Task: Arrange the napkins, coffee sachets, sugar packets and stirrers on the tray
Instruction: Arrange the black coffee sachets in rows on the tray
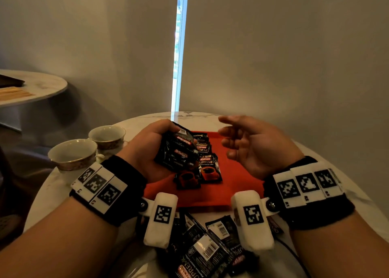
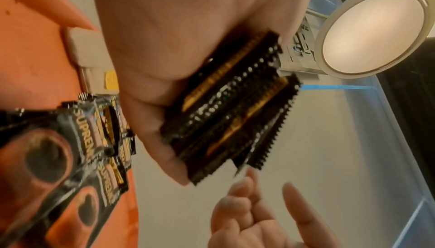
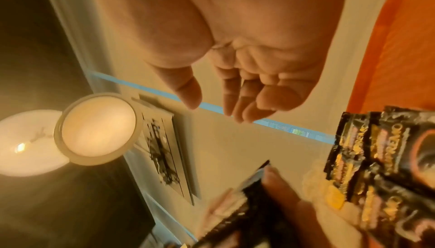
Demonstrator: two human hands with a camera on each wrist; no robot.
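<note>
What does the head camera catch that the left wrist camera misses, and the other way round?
Only the head view shows the two teacups on the marble table, the loose pile of sachets near the person, and a second table at the far left.

Only the left wrist view shows a round ceiling lamp and the saw-toothed edges of the held sachets.

Both show the left hand gripping a stack of coffee sachets, the empty right hand with loose fingers, and sachets laid in a row on the red tray.
</note>
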